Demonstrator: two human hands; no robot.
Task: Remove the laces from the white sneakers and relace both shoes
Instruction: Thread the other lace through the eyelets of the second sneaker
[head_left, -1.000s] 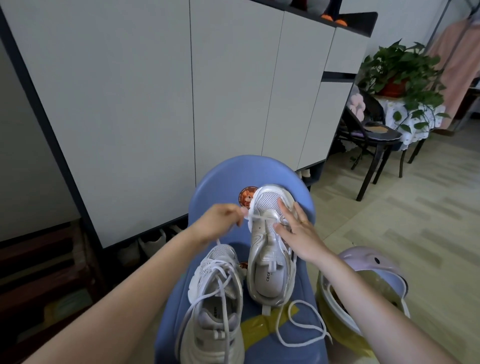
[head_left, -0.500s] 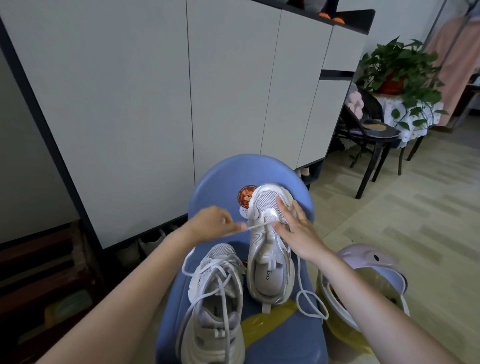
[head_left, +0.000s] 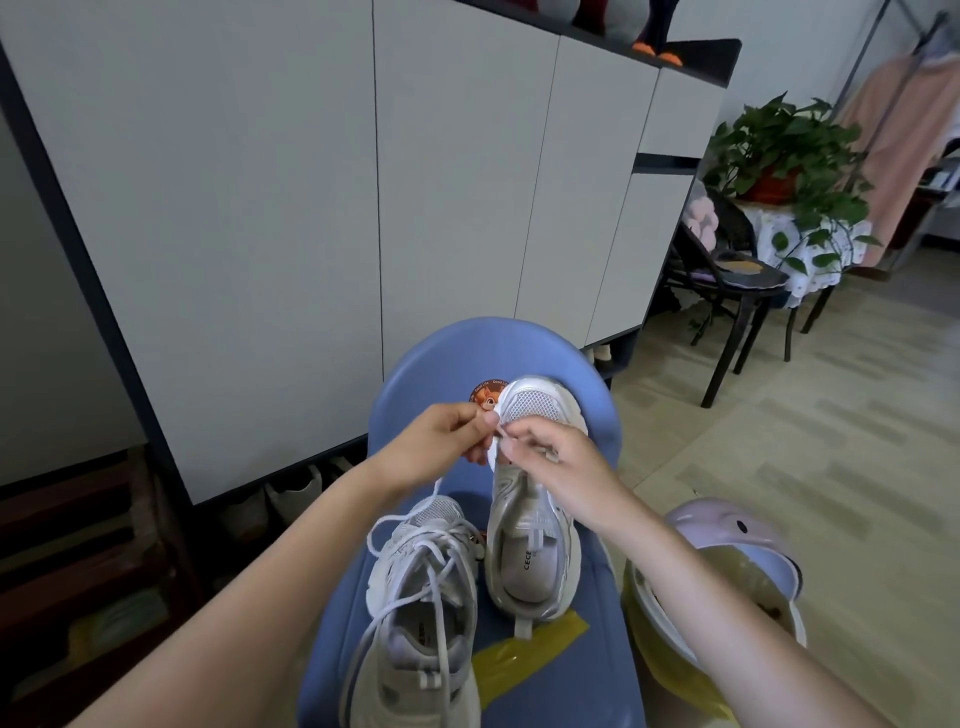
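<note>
At frame centre both hands pinch one white lace (head_left: 497, 435) — left hand (head_left: 445, 440), right hand (head_left: 551, 453) — above the right-hand sneaker (head_left: 531, 512).

Right sneaker insole (head_left: 527, 558): printed letters "CECE", the rest hidden.
Round sticker (head_left: 484, 397) on blue chair back: rim text partly legible, "Good Life".
</note>
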